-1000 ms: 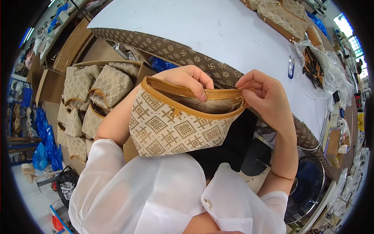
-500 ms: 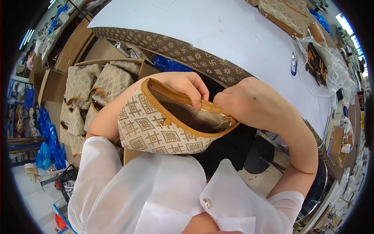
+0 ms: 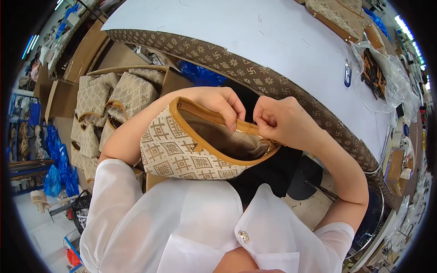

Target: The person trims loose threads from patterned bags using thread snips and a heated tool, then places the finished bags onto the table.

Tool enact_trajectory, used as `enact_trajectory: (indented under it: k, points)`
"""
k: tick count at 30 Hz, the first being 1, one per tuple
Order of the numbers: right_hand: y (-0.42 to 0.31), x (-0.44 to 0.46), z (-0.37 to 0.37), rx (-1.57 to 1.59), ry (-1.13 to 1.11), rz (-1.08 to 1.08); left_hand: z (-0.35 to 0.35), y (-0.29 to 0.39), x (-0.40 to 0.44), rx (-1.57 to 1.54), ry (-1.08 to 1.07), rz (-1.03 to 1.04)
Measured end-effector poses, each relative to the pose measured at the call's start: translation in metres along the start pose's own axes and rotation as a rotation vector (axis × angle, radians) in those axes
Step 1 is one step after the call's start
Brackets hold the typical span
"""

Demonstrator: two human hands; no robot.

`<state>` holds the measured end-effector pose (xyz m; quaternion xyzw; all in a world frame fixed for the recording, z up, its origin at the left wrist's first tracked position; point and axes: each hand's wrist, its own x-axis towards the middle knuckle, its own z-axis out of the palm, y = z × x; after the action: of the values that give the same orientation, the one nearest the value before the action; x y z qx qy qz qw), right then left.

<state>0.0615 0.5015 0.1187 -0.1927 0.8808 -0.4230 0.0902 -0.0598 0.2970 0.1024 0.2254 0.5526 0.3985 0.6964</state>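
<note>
A beige patterned handbag (image 3: 182, 157) with tan trim hangs tilted in front of my chest, its mouth facing up. Inside the mouth a gold zipper (image 3: 207, 119) runs along the far edge, parted, and the brown lining (image 3: 223, 139) shows. My left hand (image 3: 224, 105) is closed over the far rim, thumb inside the opening and fingers outside. Close to it on the right, my right hand (image 3: 283, 119) pinches at the same rim near the zipper's end. Whether anything small sits between those fingertips is hidden.
To the left, a cardboard box (image 3: 170, 82) holds several similar bags (image 3: 132, 95). A white-topped table (image 3: 255, 36) with patterned cloth along its edge lies ahead. On it are a blue-handled snipper (image 3: 348, 73), a plastic bag of brown scraps (image 3: 375, 75) and another bag (image 3: 337, 16).
My right hand has turned and lifted slightly, so its curled fingers now show at the rim. The handbag has shifted slightly right, with my left hand still gripping it.
</note>
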Motion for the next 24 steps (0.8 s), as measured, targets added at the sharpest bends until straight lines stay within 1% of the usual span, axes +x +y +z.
enact_trajectory:
  k: [1,4,5,8,9,12,13,16,17,20,21,24]
  points:
    - [-0.001,0.0,-0.003,-0.001,-0.001,-0.001,0.0,0.001,-0.001,0.0,0.001,0.001]
    - [-0.007,0.0,-0.013,0.201,-0.144,0.22,0.004,0.0,-0.001,0.022,-0.033,0.019]
    - [-0.006,-0.001,-0.013,0.203,-0.142,0.222,0.004,0.0,-0.001,0.021,-0.035,0.017]
    - [0.003,-0.001,-0.009,0.24,-0.196,0.066,0.006,0.004,0.001,0.054,-0.032,0.031]
    - [0.007,-0.002,-0.005,0.238,-0.192,0.065,0.007,0.007,-0.002,0.058,-0.032,0.032]
    - [0.013,-0.006,0.013,-0.136,0.287,-0.169,0.019,0.016,-0.018,0.446,0.282,0.236]
    - [0.009,-0.01,0.014,-0.14,0.292,-0.171,0.024,0.014,-0.02,0.452,0.282,0.238]
    - [-0.011,-0.028,0.019,-0.099,0.43,-0.101,0.043,0.005,-0.023,1.266,0.795,0.915]
    - [-0.014,-0.032,0.025,-0.1,0.432,-0.103,0.044,0.0,-0.022,1.27,0.795,0.915]
    - [-0.011,-0.04,0.054,-0.343,0.686,-0.272,0.039,-0.025,-0.005,1.266,1.041,1.342]
    - [-0.005,-0.042,0.062,-0.34,0.694,-0.265,0.038,-0.031,0.0,1.268,1.029,1.341]
    - [0.009,-0.045,0.081,-0.423,0.756,-0.296,0.036,-0.047,0.01,1.268,1.066,1.446]
